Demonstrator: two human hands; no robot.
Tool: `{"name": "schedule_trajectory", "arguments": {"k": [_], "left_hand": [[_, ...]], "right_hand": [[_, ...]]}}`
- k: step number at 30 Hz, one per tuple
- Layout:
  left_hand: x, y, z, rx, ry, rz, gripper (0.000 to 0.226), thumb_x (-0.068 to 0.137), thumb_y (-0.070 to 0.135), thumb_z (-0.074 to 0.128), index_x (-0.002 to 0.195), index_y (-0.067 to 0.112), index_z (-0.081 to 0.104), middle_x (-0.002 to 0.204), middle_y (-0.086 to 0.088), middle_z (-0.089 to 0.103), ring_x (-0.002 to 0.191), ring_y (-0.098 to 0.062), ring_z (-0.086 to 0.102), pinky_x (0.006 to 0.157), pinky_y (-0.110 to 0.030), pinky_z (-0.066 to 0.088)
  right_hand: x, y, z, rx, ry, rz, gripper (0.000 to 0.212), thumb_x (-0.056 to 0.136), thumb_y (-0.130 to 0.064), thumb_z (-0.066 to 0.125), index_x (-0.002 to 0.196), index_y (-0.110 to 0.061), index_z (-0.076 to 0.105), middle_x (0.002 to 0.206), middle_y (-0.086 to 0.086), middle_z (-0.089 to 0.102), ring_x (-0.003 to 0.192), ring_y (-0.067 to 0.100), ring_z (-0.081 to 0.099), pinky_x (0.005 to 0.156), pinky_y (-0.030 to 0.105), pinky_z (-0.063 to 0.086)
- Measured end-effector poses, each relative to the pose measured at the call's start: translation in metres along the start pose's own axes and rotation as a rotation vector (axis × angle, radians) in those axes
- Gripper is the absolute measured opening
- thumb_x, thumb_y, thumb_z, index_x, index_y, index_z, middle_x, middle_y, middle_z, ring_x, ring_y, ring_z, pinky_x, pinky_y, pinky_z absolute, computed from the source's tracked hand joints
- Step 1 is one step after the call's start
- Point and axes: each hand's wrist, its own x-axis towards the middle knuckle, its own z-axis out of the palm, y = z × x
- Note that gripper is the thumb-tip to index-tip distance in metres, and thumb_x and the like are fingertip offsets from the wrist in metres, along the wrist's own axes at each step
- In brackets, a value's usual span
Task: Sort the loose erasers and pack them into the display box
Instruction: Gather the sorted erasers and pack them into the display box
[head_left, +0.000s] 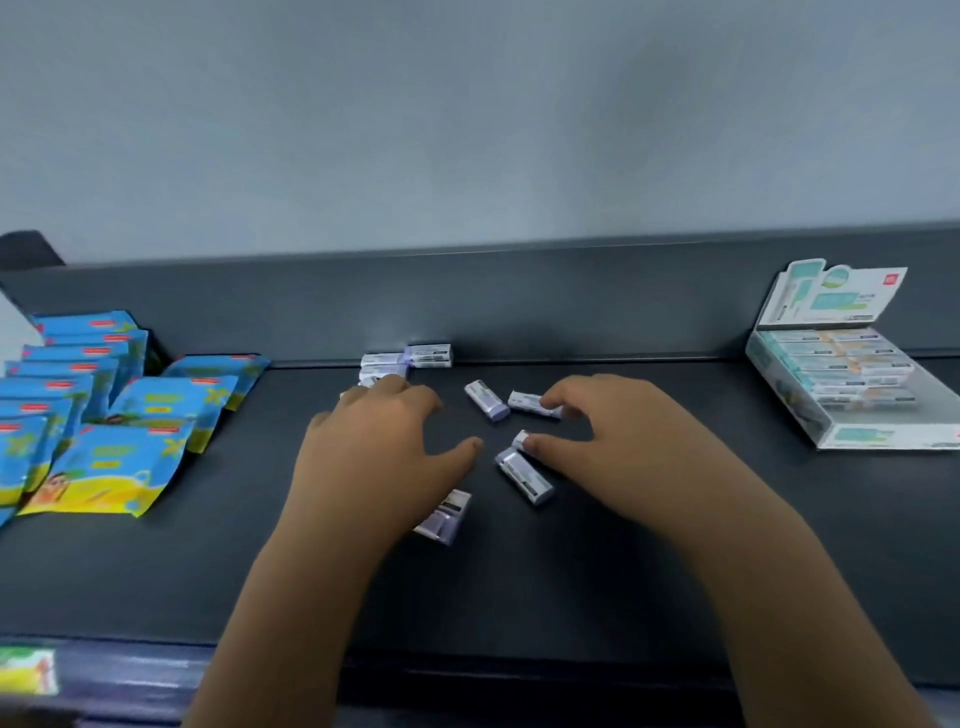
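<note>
Head view: sorting looks barely begun, with loose erasers (487, 400) scattered on a dark counter (156, 571).
Left hand (374, 447) and right hand (618, 441) lie spread open, touching erasers but gripping none; a small stack (408, 358) sits behind them; the part-filled display box (883, 435) stands well right.

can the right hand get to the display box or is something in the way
Probably yes: only bare dark counter lies between the right hand and the display box on its right, and the loose erasers lie on the hand's other side.
</note>
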Motion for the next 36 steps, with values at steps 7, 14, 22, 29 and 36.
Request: {"name": "schedule_trajectory", "arguments": {"k": [7, 14, 22, 29, 36], "left_hand": [[0.004, -0.036, -0.004, -0.175, 0.051, -0.097, 0.059, 0.068, 0.076, 0.052, 0.107, 0.035, 0.070, 0.114, 0.012, 0.063, 0.111, -0.018, 0.059, 0.091, -0.042, 0.052], [0.010, -0.084, -0.011, -0.199, 0.088, -0.148, 0.034, 0.076, 0.060, 0.071, 0.095, 0.032, 0.071, 0.105, 0.008, 0.063, 0.102, -0.019, 0.060, 0.085, -0.040, 0.051], [0.049, -0.137, -0.013, -0.111, 0.035, 0.133, 0.025, 0.087, 0.041, 0.061, 0.104, 0.025, 0.071, 0.110, -0.001, 0.068, 0.105, -0.029, 0.062, 0.090, -0.045, 0.052], [0.074, -0.146, 0.003, -0.001, -0.228, 0.416, 0.046, 0.074, 0.023, 0.039, 0.112, 0.033, 0.063, 0.119, 0.007, 0.063, 0.114, -0.024, 0.058, 0.092, -0.047, 0.052], [0.068, -0.143, 0.011, 0.054, -0.159, 0.364, 0.024, 0.092, 0.024, 0.053, 0.114, 0.026, 0.061, 0.115, -0.001, 0.053, 0.111, -0.027, 0.052, 0.088, -0.044, 0.050]], "right_hand": [[0.007, -0.009, 0.003, -0.019, -0.023, -0.033, 0.041, 0.090, -0.056, 0.059, 0.126, -0.036, 0.060, 0.119, -0.014, 0.061, 0.113, 0.009, 0.055, 0.095, 0.038, 0.049], [0.023, -0.042, 0.016, -0.029, -0.032, -0.102, 0.040, 0.090, -0.055, 0.058, 0.125, -0.036, 0.060, 0.119, -0.013, 0.061, 0.112, 0.011, 0.057, 0.093, 0.039, 0.051], [0.046, -0.122, 0.046, -0.109, -0.028, -0.076, 0.030, 0.089, -0.049, 0.061, 0.110, -0.029, 0.070, 0.107, -0.008, 0.067, 0.098, 0.015, 0.063, 0.085, 0.040, 0.055], [0.051, -0.158, 0.095, -0.305, -0.011, 0.033, 0.026, 0.089, -0.043, 0.055, 0.079, -0.021, 0.064, 0.075, -0.005, 0.043, 0.074, 0.020, 0.054, 0.058, 0.031, 0.039], [0.047, -0.160, 0.104, -0.286, 0.027, 0.184, 0.019, 0.087, -0.044, 0.063, 0.084, -0.024, 0.063, 0.075, -0.008, 0.047, 0.070, 0.013, 0.049, 0.059, 0.029, 0.040]]}}
